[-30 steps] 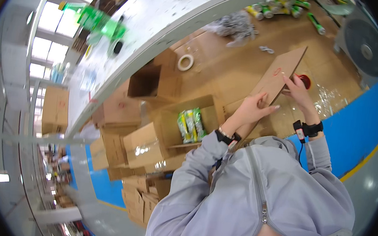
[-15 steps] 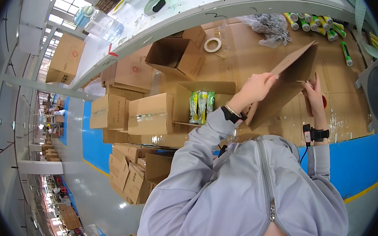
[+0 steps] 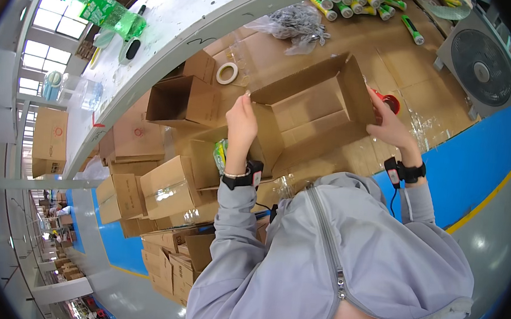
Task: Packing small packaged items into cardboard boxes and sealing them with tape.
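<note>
An opened-out cardboard box (image 3: 315,107) stands between my hands over the cardboard-covered table, showing its inside. My left hand (image 3: 242,122) is closed at the box's left edge, with fingers and thumb pinched together. My right hand (image 3: 390,124) grips the right wall, its fingertips partly hidden behind the board. A round red object (image 3: 389,102), partly hidden, lies just beyond the right hand. Beside my left forearm, another open box (image 3: 204,155) holds green and yellow packets (image 3: 220,155), largely hidden by the arm.
Several green-and-yellow tubes (image 3: 357,4) lie at the back near a bag of grey cords (image 3: 301,24). A tape roll (image 3: 227,73) sits by an open box (image 3: 181,101). A grey fan (image 3: 479,66) stands right. A white shelf (image 3: 183,10) with a green bottle (image 3: 101,11) overhangs the left.
The flat folded cardboard has been opened into a box shape. My hands have spread apart, the left one going left. The head view has turned, bringing the fan further into sight.
</note>
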The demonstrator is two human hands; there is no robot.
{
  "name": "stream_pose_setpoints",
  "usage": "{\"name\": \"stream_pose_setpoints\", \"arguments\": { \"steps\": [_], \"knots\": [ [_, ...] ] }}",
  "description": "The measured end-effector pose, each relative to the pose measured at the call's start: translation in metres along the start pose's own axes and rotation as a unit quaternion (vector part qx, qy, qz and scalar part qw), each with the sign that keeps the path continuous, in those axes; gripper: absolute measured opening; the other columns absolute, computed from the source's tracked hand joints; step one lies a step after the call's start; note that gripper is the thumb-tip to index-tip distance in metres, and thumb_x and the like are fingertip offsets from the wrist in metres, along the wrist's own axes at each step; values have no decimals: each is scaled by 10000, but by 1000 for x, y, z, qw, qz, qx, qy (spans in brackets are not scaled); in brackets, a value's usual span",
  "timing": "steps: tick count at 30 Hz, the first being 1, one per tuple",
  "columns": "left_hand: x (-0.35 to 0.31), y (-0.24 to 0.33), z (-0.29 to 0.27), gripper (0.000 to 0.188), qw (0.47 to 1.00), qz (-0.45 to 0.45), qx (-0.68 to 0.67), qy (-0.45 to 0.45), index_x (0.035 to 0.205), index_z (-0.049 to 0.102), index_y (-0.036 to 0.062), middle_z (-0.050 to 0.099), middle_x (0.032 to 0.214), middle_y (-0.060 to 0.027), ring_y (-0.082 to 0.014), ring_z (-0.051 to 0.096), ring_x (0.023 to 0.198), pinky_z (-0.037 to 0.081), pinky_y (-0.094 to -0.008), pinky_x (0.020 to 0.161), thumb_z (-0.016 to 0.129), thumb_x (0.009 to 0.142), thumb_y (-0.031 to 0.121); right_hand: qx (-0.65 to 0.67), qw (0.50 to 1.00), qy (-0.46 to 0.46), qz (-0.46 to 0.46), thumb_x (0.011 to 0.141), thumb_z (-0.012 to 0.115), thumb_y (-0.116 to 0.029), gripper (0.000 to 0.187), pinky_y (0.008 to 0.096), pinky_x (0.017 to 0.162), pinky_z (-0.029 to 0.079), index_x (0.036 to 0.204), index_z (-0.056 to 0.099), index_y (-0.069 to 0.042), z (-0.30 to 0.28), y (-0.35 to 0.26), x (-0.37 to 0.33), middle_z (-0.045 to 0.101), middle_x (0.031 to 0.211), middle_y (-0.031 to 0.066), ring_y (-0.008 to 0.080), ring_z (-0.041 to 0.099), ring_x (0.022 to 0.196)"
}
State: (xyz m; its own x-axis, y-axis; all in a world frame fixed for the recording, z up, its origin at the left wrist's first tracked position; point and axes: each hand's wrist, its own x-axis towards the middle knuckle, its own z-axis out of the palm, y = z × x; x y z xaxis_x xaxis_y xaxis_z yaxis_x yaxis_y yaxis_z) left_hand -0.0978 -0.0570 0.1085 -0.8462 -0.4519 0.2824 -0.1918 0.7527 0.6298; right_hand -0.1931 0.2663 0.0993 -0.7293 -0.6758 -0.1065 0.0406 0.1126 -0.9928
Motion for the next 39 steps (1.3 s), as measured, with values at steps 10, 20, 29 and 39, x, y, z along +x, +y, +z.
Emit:
{"name": "stream_pose_setpoints", "arguments": {
  "steps": [10,20,29,39],
  "knots": [
    [-24,5,23,312,997,-19,-67,-30,842,558,-17,551,733,-253,-434,533,698,420,-428,595,410,938,241,-69,994,-50,63,636,518,-10,840,290,812,461,1425,246,-108,-46,-21,-87,483,1230,110,192,534,986],
    [-30,3,71,285,949,-55,-310,17,977,552,-22,601,772,-83,-144,550,701,439,-277,665,470,938,248,98,986,-99,-92,733,714,-255,927,335,1026,291,1439,138,-87,-55,48,-28,340,1394,87,195,320,1281],
    [-51,-16,69,276,878,-118,-459,-63,1033,547,-6,565,861,6,-75,494,804,403,-224,727,513,930,248,170,984,-38,-31,931,480,-353,501,192,788,429,1296,407,-18,-67,114,41,540,1124,2,58,512,955],
    [-72,5,87,393,912,-81,-397,-65,1111,420,5,555,1054,-95,-158,547,968,454,-274,816,662,804,55,97,995,36,14,742,724,-61,359,242,787,465,1062,570,-6,-31,84,34,617,984,16,81,575,889]
  ]
}}
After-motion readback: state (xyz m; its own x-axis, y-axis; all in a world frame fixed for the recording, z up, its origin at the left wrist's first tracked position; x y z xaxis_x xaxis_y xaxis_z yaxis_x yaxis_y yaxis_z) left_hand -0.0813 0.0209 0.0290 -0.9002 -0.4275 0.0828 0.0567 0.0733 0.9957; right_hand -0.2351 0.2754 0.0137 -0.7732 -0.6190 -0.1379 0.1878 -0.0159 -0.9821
